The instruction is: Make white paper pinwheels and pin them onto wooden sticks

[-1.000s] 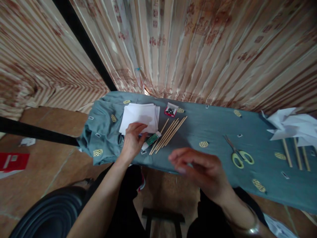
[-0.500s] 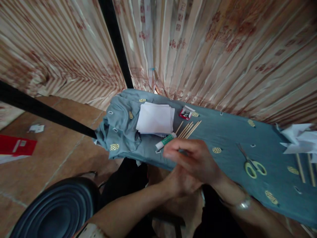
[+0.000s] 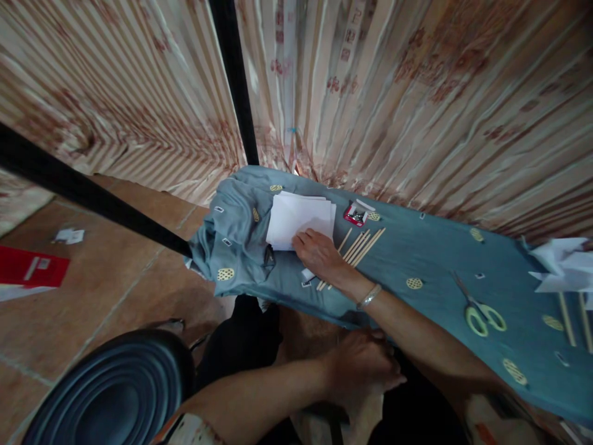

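Note:
My right hand (image 3: 317, 252), with a silver bracelet on its wrist, lies over the front right part of a stack of white paper (image 3: 296, 213). Its fingers rest bent and slightly apart on the top sheet. Partly under that hand is a glue stick (image 3: 307, 275), only its white end showing. Several thin wooden sticks (image 3: 365, 247) lie beside the hand, to its right. Above my lap, my left hand (image 3: 364, 364) is closed and a little blurred; whatever its fingers may hold is hidden.
Behind the sticks is a small red box of metal pins (image 3: 356, 215). Scissors (image 3: 479, 312) with pale green handles lie farther right. Folded white paper pieces on sticks (image 3: 563, 266) sit at the far right. A dark round stool (image 3: 111, 395) stands at lower left, near black poles (image 3: 236, 86).
My hands, together above the lap before, have parted. The right moved forward and left onto the paper stack; the left shifted slightly right and down. The view has turned a little left.

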`<state>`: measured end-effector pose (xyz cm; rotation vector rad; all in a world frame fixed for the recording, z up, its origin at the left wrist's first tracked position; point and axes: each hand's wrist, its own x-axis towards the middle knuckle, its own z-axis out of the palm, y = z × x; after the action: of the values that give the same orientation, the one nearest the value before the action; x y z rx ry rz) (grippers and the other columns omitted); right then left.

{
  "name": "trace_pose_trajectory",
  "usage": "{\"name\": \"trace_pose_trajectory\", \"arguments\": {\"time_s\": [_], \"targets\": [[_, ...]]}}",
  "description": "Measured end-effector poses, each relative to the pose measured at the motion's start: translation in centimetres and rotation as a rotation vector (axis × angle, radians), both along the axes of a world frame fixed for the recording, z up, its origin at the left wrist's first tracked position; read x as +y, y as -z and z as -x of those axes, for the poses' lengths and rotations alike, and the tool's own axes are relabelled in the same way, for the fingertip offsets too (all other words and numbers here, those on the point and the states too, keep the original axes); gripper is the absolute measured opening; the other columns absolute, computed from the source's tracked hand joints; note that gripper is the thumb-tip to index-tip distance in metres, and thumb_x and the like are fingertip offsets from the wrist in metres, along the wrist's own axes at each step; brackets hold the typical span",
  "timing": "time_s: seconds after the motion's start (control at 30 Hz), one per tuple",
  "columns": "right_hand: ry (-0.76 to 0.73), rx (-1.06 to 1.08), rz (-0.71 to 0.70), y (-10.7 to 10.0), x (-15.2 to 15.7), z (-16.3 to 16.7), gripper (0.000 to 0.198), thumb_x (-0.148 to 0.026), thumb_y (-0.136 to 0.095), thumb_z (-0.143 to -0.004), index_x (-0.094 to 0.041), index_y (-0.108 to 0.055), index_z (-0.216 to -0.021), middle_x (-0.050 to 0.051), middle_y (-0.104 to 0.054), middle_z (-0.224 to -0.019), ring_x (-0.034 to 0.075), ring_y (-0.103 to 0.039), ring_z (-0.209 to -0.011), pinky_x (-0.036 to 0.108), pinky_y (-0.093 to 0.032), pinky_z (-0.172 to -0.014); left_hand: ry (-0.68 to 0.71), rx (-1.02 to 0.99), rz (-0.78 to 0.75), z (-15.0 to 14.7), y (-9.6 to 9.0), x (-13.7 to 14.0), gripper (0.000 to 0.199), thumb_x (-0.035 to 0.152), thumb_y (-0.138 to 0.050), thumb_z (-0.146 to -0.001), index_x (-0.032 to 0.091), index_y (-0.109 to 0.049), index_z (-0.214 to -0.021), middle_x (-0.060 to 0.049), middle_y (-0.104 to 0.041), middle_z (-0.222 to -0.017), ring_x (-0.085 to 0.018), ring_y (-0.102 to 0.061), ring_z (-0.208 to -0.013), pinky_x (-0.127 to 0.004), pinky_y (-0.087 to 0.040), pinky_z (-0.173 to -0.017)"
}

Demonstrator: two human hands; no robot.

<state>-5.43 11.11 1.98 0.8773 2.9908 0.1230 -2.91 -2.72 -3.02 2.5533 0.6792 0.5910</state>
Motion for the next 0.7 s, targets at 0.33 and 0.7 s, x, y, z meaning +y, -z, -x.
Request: {"name": "trace_pose_trajectory", "arguments": {"time_s": [0.33,0.7], "targets": [[0.141,0.051,0.033,0.9,1.1,0.3,0.029,-0.004,-0.036,-0.094,-0.008,-0.063,-0.103,0.018,-0.068,-0.100,0.028,-0.060,-0.095,0.037,-0.047,-0.083,0.010,0.001,0.007,0.3,-0.8,0.2,0.030,0.032,-0.055,-0.092,0.014,-0.072,-0.075,-0.007,-0.074,-0.077,-0.024,-0.068,-0.081,-0.033,-0.049,-0.071],[0.330,0.329,0.229,0.8,2.5,-0.5,0.022,-0.028,-0.050,-0.097,-0.016,-0.067,-0.091,0.007,-0.074,-0.089,0.020,-0.067,-0.084,0.028,-0.045,-0.073,0.033,-0.003,0.009,0.0,-0.2,0.3,0.031,0.032,-0.054,-0.092,0.013,-0.072,-0.074,-0.006,-0.073,-0.077,-0.023,-0.066,-0.078,-0.032,-0.047,-0.069]]}}
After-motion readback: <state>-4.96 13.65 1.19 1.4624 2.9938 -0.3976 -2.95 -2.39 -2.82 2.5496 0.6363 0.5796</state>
